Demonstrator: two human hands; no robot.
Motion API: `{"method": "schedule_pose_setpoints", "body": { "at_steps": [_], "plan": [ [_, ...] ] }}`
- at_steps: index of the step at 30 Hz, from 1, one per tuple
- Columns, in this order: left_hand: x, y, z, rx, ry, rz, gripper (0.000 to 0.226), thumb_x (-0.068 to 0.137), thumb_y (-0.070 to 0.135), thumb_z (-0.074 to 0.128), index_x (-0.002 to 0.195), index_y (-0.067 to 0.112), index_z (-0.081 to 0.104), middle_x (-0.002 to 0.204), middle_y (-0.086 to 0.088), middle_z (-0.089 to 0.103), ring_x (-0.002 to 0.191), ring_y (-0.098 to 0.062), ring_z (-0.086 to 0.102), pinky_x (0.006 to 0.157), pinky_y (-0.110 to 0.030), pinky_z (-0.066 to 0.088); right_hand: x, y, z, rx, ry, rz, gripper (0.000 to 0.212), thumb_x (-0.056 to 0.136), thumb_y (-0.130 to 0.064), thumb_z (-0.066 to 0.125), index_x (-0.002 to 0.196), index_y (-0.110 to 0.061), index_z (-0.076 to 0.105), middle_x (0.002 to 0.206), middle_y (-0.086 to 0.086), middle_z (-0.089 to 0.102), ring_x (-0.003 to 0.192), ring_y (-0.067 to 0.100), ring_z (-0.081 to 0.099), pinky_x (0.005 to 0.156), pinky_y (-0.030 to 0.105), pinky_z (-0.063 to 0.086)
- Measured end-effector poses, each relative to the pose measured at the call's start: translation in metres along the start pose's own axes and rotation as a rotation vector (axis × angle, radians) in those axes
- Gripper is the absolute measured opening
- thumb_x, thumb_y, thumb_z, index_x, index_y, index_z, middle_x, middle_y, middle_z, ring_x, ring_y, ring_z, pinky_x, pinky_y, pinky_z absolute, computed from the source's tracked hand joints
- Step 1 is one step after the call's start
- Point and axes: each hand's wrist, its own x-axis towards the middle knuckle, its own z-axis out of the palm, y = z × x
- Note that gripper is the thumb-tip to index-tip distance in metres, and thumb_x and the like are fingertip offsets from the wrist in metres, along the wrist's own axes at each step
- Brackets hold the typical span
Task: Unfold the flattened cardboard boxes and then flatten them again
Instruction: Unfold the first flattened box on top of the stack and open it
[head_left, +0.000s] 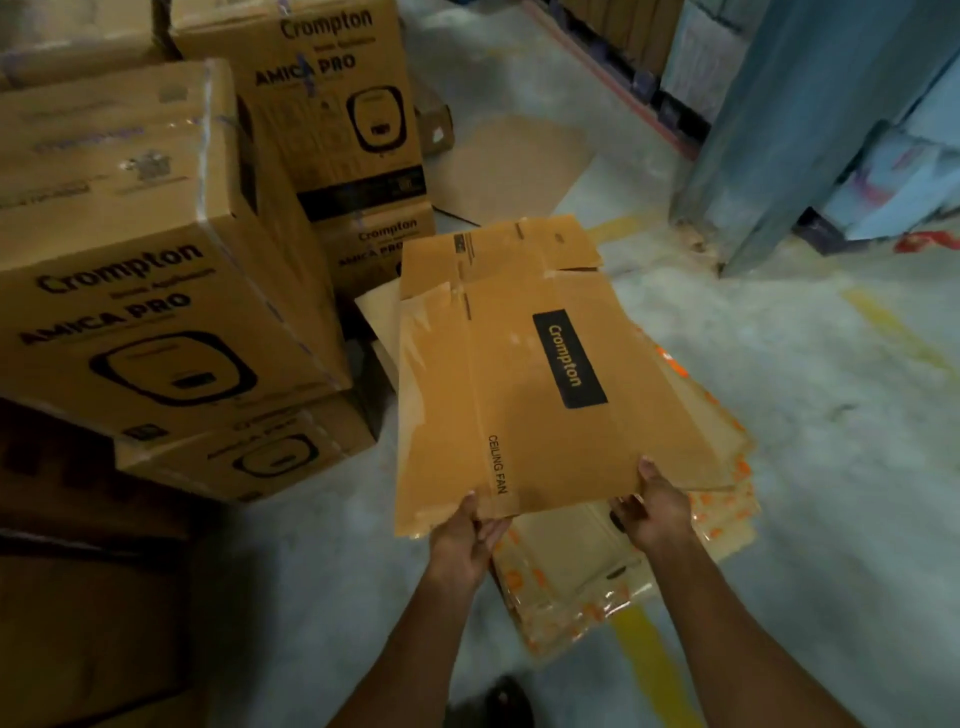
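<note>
The flat brown cardboard box (519, 374) is covering most of the floor stack of flattened orange-printed cartons (597, 582). The left hand's (465, 540) fingertips are lying hidden under its near edge.

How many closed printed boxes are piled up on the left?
4 clearly: front top box, front bottom box under it, back top box, back bottom box under that. Blurry, dark boxes at the far left may be more.

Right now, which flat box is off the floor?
The black-labelled Crompton box: left hand and right hand grip it; the stack lies on the floor.
</note>
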Motion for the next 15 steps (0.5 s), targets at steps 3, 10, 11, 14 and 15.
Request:
{"method": "schedule_pose_setpoints", "body": {
  "at_steps": [3,10,11,14,15],
  "plan": [
    [0.0,-0.01,-0.006,0.091,0.002,-0.04,0.019,0.103,0.014,0.058,0.116,0.001,0.059,0.106,-0.021,0.068,0.089,-0.031,0.065,0.085,-0.044,0.054,0.011,0.006,-0.01,-0.034,-0.018,0.092,0.007,0.101,-0.016,0.06,0.105,-0.01,0.062,0.088,0.008,0.057,0.076,0.023,0.053,0.072,0.038,0.051],
    [-0.02,-0.001,-0.02,0.287,-0.002,-0.029,0.016,0.105,0.02,0.053,0.113,0.007,0.06,0.106,-0.011,0.065,0.089,-0.028,0.067,0.093,-0.043,0.055,-0.005,0.019,-0.018,-0.149,-0.083,0.087,0.016,0.102,-0.015,0.055,0.116,-0.009,0.061,0.115,0.016,0.059,0.101,0.034,0.062,0.091,0.046,0.054],
    [-0.026,0.005,-0.018,0.319,-0.018,0.003,0.014,0.105,0.02,0.054,0.11,0.01,0.062,0.106,-0.009,0.069,0.09,-0.027,0.07,0.089,-0.04,0.058,-0.012,0.019,-0.012,-0.164,-0.123,0.051,0.016,0.102,-0.014,0.055,0.116,-0.008,0.061,0.115,0.016,0.062,0.104,0.035,0.063,0.091,0.046,0.055],
    [-0.049,0.034,-0.016,0.387,-0.051,0.112,0.014,0.101,0.024,0.059,0.11,0.016,0.066,0.104,-0.003,0.076,0.089,-0.021,0.072,0.077,-0.032,0.06,-0.042,0.021,0.019,-0.261,-0.293,-0.045,0.012,0.1,-0.01,0.059,0.111,-0.006,0.063,0.105,0.013,0.069,0.092,0.03,0.067,0.075,0.037,0.056],
    [-0.056,0.046,-0.019,0.402,-0.051,0.152,0.014,0.101,0.025,0.06,0.11,0.017,0.067,0.102,-0.002,0.077,0.087,-0.02,0.072,0.074,-0.031,0.06,-0.055,0.022,0.033,-0.307,-0.348,-0.066,0.01,0.1,-0.011,0.059,0.108,-0.007,0.063,0.101,0.012,0.07,0.087,0.027,0.067,0.07,0.034,0.056]
  ]
}}
